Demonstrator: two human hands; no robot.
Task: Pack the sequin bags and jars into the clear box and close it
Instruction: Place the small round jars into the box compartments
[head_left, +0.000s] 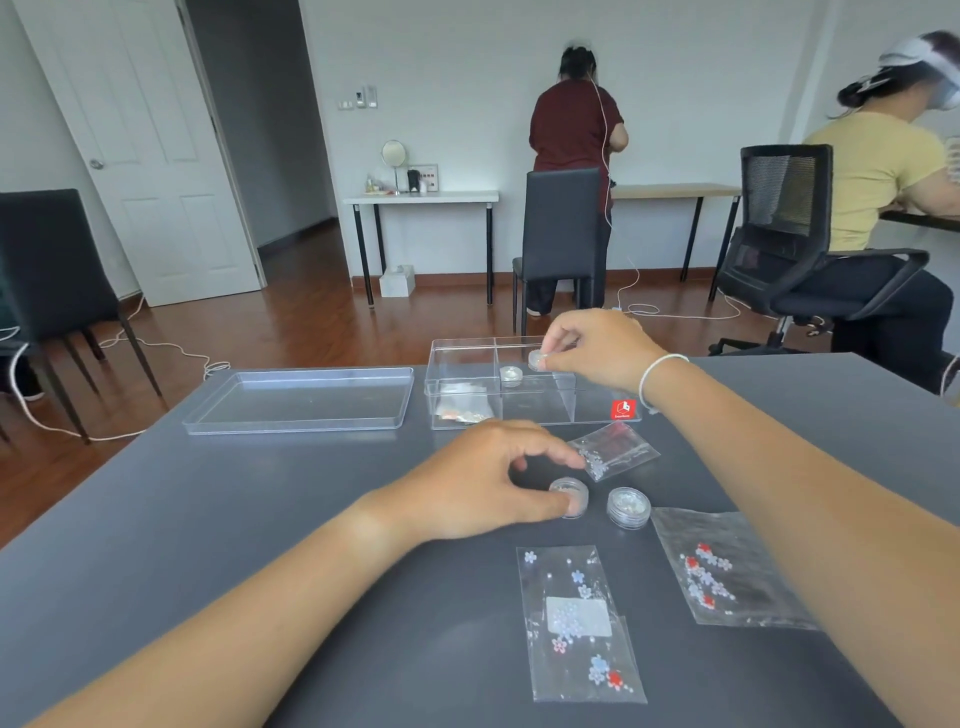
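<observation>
The clear divided box (550, 410) stands open at the far middle of the grey table. My right hand (597, 345) holds a small round jar (536, 359) over its middle compartment, where another jar (510, 375) sits. A sequin bag (464, 408) lies in the left compartment. Nearer to me, my left hand (488, 480) pinches a jar (570, 496) standing on the table. Beside it stands a third loose jar (628, 506). Three sequin bags lie on the table: a small one (615, 449), one at the front (576, 623) and one at the right (727, 566).
The box's clear lid (301, 400) lies upside down to the left of the box. Beyond the grey table (208, 519) are chairs, cables on the wood floor, and two people at other desks.
</observation>
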